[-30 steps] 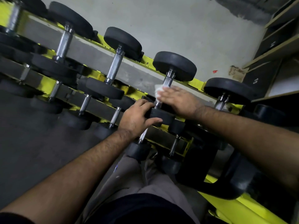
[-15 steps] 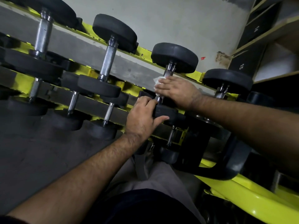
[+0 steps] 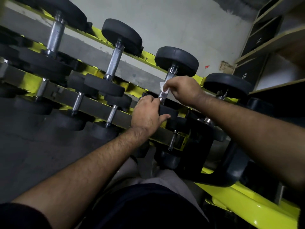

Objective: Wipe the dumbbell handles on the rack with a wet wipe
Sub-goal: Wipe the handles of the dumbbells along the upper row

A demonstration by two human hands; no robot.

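Pinching a crumpled white wet wipe [image 3: 164,88] against the chrome dumbbell handle [image 3: 166,83], your right hand [image 3: 183,90] curled; just below those fingers, your left hand [image 3: 148,113] gripped the black rubber dumbbell head [image 3: 169,111] on the yellow steel rack [image 3: 115,40].

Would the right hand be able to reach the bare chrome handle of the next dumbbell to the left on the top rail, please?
Probably yes. That handle is uncovered with open space around it, and the right hand, pinching the wipe, is one dumbbell away. The left hand sits lower, out of the path.
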